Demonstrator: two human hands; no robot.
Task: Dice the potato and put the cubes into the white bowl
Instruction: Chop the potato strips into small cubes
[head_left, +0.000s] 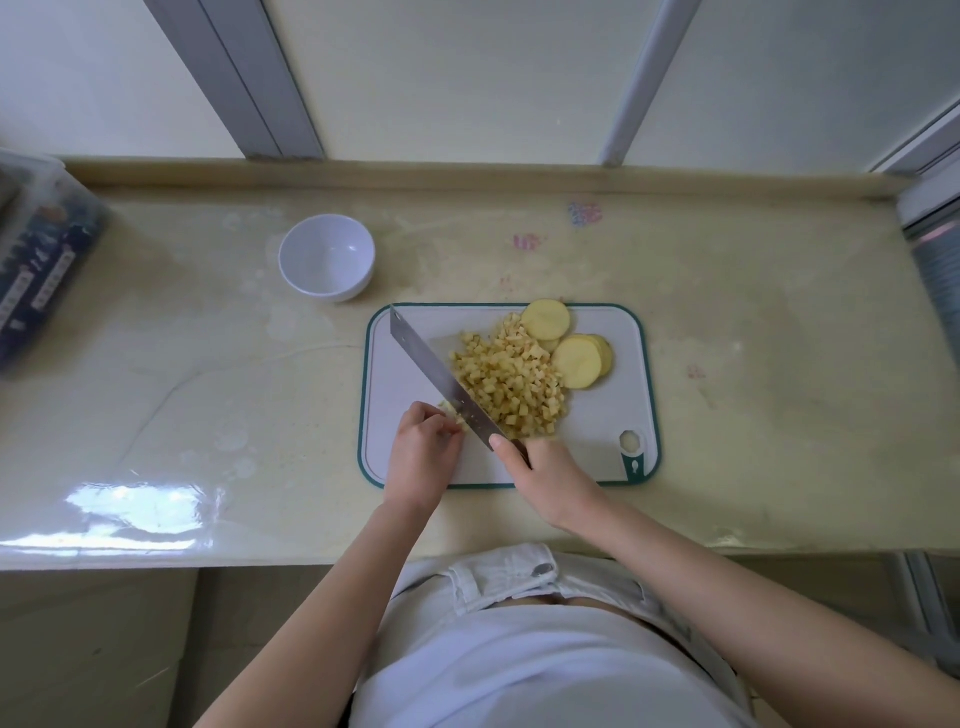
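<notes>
head | right hand (550, 478): rectangular steel cleaver (436, 374) | left hand (423, 457): potato bits (451, 410) | cubes (511, 384): heaped

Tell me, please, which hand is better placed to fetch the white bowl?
Left: the left hand is nearer the white bowl, holding only potato pieces; the right hand grips the knife.

We read nothing here: labels on the clear storage box (39, 260) too blurred, coloured marks (584, 213) on countertop (753, 312) illegible.
</notes>
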